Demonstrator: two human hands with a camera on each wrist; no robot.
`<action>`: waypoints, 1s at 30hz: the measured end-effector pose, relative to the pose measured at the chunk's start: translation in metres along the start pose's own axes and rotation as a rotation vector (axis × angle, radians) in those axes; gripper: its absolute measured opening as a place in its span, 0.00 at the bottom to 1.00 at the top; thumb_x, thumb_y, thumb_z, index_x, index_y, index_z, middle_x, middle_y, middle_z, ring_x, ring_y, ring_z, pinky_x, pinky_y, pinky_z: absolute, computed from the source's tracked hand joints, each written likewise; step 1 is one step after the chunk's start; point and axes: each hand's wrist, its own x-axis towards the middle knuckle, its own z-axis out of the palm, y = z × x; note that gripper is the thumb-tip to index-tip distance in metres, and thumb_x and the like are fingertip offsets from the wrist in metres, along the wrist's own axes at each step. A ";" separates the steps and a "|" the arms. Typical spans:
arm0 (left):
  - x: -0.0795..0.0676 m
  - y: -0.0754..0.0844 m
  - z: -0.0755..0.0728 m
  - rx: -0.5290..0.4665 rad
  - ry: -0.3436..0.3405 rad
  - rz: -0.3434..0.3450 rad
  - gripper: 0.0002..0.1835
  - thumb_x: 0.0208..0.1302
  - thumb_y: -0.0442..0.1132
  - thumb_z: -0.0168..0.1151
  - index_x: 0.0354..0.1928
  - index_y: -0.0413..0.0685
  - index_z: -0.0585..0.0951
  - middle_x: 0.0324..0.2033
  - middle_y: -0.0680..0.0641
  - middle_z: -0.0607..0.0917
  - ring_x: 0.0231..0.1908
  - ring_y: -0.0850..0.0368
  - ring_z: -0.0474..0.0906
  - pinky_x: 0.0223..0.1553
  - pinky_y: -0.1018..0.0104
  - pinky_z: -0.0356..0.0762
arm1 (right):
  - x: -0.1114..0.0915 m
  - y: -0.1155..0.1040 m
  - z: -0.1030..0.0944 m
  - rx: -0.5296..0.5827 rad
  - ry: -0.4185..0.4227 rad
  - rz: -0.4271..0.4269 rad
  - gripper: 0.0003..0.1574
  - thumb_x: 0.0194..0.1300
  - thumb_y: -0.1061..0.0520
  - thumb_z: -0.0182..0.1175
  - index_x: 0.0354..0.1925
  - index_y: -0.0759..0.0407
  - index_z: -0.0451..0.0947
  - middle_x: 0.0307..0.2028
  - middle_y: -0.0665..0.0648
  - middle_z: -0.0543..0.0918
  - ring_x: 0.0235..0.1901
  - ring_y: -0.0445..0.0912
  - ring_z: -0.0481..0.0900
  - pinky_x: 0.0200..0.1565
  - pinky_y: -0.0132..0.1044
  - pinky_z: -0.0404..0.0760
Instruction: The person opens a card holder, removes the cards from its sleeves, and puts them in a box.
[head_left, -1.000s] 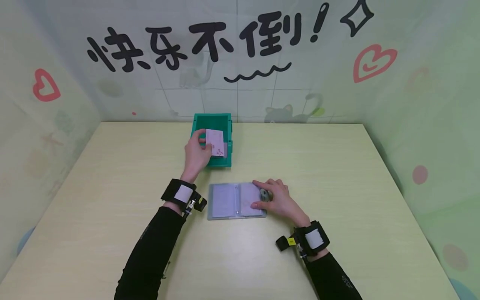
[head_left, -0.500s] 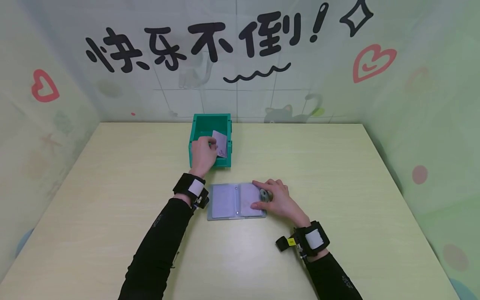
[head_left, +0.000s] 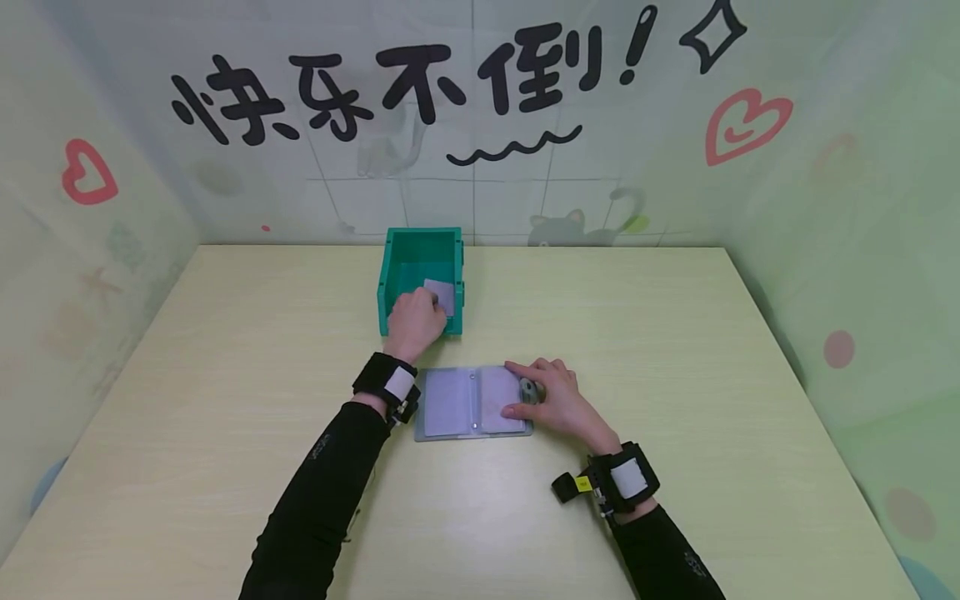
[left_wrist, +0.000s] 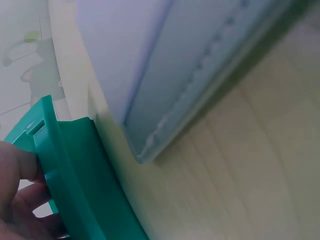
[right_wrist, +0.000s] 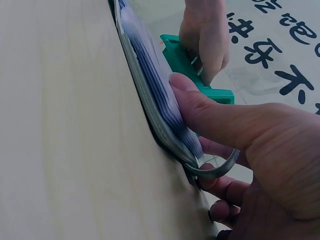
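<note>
A small open card binder [head_left: 446, 403] with a two-ring spine and clear-sleeved pages lies on the table. My right hand [head_left: 558, 400] holds its right side. The thumb lies on the page stack [right_wrist: 155, 80] and the other fingers are at the edge by the grey strap [right_wrist: 220, 167]. My left hand [head_left: 415, 323] reaches down into a green bin [head_left: 420, 240]. A pale pink card [head_left: 441, 293] shows inside the bin, right at the left fingertips, its lower part covered by the hand. I cannot tell whether the left fingers pinch it.
The pale wooden table [head_left: 660, 358] carries the bin at the back and the binder in front of it. A printed backdrop [head_left: 480, 200] rises right behind the table's far edge. Each wrist wears a black strap with a camera.
My left hand, which held a pink card up over the bin, has gone down into the bin and slightly nearer me. The card now sits lower. The right hand and binder stay put.
</note>
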 end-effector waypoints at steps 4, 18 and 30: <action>-0.003 0.001 -0.001 0.051 -0.007 -0.004 0.20 0.71 0.35 0.52 0.17 0.43 0.72 0.14 0.50 0.63 0.20 0.53 0.66 0.20 0.67 0.55 | 0.000 0.000 0.000 0.000 0.000 0.000 0.45 0.55 0.46 0.76 0.69 0.52 0.73 0.41 0.56 0.76 0.47 0.50 0.64 0.47 0.41 0.57; -0.017 0.002 0.000 0.090 0.076 0.094 0.17 0.72 0.36 0.50 0.28 0.34 0.81 0.28 0.37 0.82 0.34 0.41 0.77 0.37 0.54 0.73 | 0.001 0.000 0.001 -0.022 -0.008 0.024 0.47 0.56 0.46 0.75 0.70 0.54 0.70 0.49 0.61 0.79 0.50 0.53 0.66 0.49 0.41 0.58; -0.087 0.004 -0.017 -0.248 -0.245 0.113 0.14 0.73 0.36 0.54 0.53 0.41 0.83 0.43 0.43 0.85 0.39 0.51 0.77 0.41 0.63 0.79 | 0.005 -0.009 0.004 -0.020 0.052 0.062 0.40 0.57 0.45 0.74 0.65 0.54 0.76 0.46 0.60 0.81 0.47 0.54 0.68 0.52 0.49 0.61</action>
